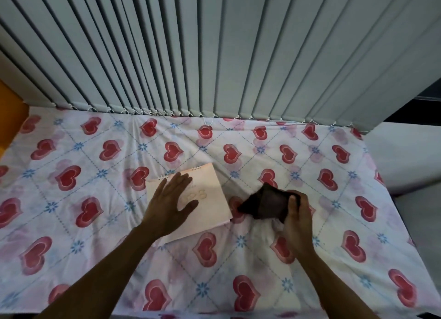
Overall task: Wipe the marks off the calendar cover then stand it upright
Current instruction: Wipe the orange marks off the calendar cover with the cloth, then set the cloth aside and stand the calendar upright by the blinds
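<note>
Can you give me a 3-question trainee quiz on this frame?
1. True or false: the calendar stands upright.
2. What does the right hand hold? A) cloth B) pen C) nothing
3. Fill in: the left hand lies open and flat on the ____.

Key:
1. False; it lies flat on the sheet.
2. A; a dark cloth, beside the calendar, not yet on it.
3. calendar

Heart-print bed (334, 259), flat calendar (214, 192)
</note>
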